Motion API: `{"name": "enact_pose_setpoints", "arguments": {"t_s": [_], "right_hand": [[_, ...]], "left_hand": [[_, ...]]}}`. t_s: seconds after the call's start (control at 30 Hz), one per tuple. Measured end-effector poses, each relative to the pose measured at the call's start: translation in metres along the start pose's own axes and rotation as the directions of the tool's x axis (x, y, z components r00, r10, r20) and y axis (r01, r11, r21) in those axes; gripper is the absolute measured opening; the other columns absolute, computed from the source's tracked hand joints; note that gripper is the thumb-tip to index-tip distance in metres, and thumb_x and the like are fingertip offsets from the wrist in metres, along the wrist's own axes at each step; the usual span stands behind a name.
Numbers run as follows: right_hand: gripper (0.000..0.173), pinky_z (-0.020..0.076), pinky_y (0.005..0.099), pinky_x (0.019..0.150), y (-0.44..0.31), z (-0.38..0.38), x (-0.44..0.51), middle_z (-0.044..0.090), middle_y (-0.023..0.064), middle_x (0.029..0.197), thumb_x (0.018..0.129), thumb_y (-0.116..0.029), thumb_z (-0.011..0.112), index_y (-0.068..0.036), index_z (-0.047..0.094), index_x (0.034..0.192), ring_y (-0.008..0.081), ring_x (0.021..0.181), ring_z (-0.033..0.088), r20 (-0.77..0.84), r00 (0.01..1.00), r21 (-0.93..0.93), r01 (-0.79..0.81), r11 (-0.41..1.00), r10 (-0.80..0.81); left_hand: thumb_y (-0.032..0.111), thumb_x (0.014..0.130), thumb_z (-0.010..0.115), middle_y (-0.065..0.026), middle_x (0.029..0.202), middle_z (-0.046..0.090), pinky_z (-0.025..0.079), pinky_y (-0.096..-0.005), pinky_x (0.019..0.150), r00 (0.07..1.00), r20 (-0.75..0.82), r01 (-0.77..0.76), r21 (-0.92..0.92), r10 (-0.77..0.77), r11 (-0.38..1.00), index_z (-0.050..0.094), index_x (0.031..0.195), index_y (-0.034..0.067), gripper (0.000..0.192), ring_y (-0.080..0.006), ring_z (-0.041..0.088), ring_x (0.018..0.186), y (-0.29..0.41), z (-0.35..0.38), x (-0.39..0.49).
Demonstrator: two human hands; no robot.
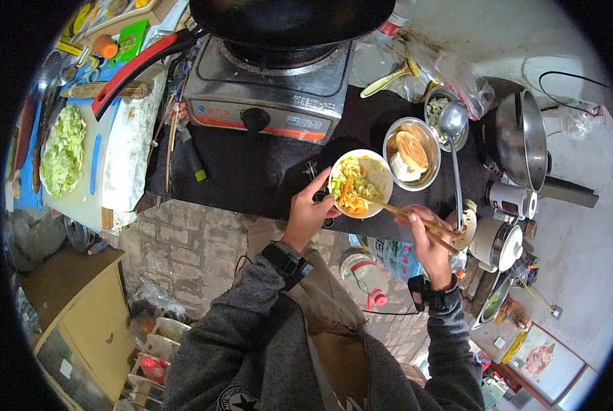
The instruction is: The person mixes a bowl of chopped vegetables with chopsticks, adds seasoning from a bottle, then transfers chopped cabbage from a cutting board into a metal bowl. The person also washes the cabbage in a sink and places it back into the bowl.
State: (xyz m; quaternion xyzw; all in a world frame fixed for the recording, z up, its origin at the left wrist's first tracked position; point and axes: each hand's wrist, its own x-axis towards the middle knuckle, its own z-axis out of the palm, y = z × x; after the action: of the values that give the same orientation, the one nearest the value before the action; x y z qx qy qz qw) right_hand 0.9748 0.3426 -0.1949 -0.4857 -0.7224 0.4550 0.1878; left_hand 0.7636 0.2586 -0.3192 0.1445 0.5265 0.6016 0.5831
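My left hand (311, 208) grips the left rim of a white bowl (381, 174) at the edge of the dark counter. Inside the bowl lie shredded green and orange vegetables (352, 187). In my right hand (425, 237) is a pair of wooden chopsticks (388, 208), their tips down among the shreds. Just right of the bowl stands a steel bowl (428, 141) holding a browned flat bread (412, 150) and a white piece of food (405, 167). Behind it, a second steel bowl (429, 92) contains pale chopped pieces, with a metal ladle (453, 120) laid across it.
A gas stove (286, 103) carries a black wok (291, 20), whose red-and-black handle (131, 77) juts left. Chopped cabbage (63, 151) lies on a cutting board (91, 198). Rightward are a steel pot (522, 138) and a white lidded pot (496, 244). A plastic jug (363, 272) stands below the counter.
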Motion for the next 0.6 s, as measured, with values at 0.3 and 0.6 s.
{"name": "enact_pose_setpoints", "arguments": {"t_s": [0.3,0.6], "right_hand": [[0.016,0.0556,0.0288,0.069,0.024,0.027,0.02,0.071,0.0144,0.084,0.095,-0.01,0.061,0.005,0.066,0.097,0.0184,0.075,0.07,-0.006,0.983,-0.108,0.18,0.978,-0.182],[0.022,0.0615,0.0332,0.065,0.014,-0.002,0.038,0.069,0.0156,0.085,0.101,-0.014,0.051,0.006,0.06,0.098,0.0217,0.07,0.07,-0.251,0.968,0.295,0.081,0.952,-0.004]], "left_hand": [[-0.001,0.088,0.055,-0.0117,0.118,0.062,0.061,-0.0278,0.067,1.0,-0.016,0.014,0.0,-0.014,1.0,0.047,0.142,0.007,0.055,-0.0148,0.07,0.078,0.002,0.003,-0.001],[-0.001,0.089,0.056,-0.0113,0.117,0.06,0.061,-0.0274,0.066,0.999,-0.015,0.03,-0.044,-0.031,0.999,0.048,0.141,0.008,0.054,-0.0153,0.07,0.077,-0.001,0.002,-0.001]]}}
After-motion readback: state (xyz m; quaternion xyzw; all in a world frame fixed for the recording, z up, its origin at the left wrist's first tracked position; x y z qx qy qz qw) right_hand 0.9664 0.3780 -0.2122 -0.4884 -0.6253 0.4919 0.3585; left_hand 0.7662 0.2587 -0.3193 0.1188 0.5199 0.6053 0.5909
